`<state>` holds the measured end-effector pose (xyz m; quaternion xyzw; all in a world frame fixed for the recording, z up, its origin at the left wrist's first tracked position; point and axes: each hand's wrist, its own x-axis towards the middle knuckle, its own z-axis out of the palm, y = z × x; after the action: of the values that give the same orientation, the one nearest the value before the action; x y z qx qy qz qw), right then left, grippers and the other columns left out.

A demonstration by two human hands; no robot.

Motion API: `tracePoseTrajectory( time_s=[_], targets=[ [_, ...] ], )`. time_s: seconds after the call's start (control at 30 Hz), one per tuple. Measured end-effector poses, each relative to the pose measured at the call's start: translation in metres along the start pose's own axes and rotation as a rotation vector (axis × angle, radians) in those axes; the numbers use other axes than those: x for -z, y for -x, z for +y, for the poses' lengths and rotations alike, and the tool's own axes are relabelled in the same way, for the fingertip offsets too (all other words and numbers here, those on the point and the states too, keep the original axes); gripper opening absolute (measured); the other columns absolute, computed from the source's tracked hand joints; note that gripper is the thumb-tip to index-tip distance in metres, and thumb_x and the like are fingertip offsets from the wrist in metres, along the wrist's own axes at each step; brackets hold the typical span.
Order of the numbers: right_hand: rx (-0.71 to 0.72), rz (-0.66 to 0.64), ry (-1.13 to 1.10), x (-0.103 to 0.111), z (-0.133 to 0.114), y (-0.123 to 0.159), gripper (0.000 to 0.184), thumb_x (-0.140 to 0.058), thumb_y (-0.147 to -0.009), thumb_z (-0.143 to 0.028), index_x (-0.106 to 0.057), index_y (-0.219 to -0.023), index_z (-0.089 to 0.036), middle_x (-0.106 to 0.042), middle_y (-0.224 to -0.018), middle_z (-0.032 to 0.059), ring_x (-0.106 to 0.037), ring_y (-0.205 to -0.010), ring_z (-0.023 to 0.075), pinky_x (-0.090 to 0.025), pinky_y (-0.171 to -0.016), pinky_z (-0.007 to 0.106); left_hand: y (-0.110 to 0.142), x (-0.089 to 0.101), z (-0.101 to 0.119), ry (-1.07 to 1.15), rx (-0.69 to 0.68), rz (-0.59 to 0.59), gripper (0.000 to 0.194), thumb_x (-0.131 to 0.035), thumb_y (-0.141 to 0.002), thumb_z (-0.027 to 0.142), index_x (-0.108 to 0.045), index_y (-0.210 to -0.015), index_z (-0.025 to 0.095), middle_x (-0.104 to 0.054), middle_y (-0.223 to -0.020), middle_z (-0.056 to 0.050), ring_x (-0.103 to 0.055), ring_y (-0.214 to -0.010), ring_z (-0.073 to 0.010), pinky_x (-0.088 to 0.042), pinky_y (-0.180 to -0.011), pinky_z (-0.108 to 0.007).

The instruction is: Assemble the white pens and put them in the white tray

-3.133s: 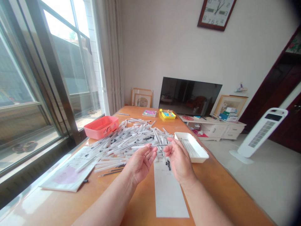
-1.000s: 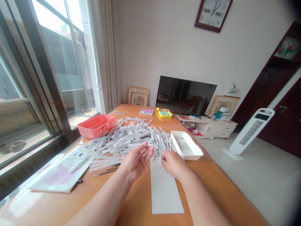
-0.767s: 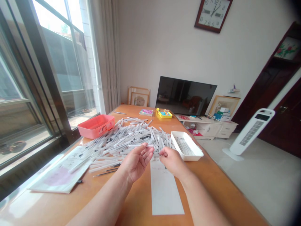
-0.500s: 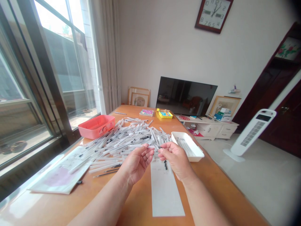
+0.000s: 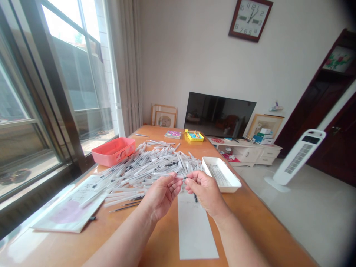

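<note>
My left hand (image 5: 161,194) is raised palm-up over the wooden table (image 5: 250,218), its fingers pinching one white pen barrel (image 5: 162,174) that lies level. My right hand (image 5: 204,193) meets it at the barrel's right end, fingertips pinched on a small dark part there. Just behind both hands a big heap of white pens (image 5: 144,167) spreads across the table. A white strip of paper (image 5: 194,230) lies under my hands with a few small black bits on it.
A white tray (image 5: 232,181) holding thin refills sits right of the heap. A pink tray (image 5: 112,150) stands at the left by the window. A paper booklet (image 5: 66,209) lies front left. Small colourful boxes (image 5: 194,135) sit at the table's far end.
My right hand came up off the paper strip and closed in on the right end of the pen barrel in my left hand. The left hand stayed roughly in place.
</note>
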<state>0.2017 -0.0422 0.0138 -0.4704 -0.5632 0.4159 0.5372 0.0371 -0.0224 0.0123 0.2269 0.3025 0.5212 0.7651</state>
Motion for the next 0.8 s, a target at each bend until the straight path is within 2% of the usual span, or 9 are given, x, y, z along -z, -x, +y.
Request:
tracePoseTrajectory(
  time_s=[0.8],
  targets=[
    [0.016, -0.007, 0.026, -0.0014, -0.0009, -0.0008, 0.024, -0.069, -0.083, -0.041, -0.066, -0.092, -0.019, -0.069, -0.075, 0.0014, -0.065, -0.069, 0.0162, -0.054, -0.065, 0.029, 0.0004, 0.0003, -0.0032, 0.001, 0.012, -0.005, 0.013, -0.071, -0.083, 0.015, -0.064, -0.094, 0.014, -0.074, -0.089, -0.011, -0.073, -0.078, -0.0160, -0.061, -0.076, -0.026]
  ],
)
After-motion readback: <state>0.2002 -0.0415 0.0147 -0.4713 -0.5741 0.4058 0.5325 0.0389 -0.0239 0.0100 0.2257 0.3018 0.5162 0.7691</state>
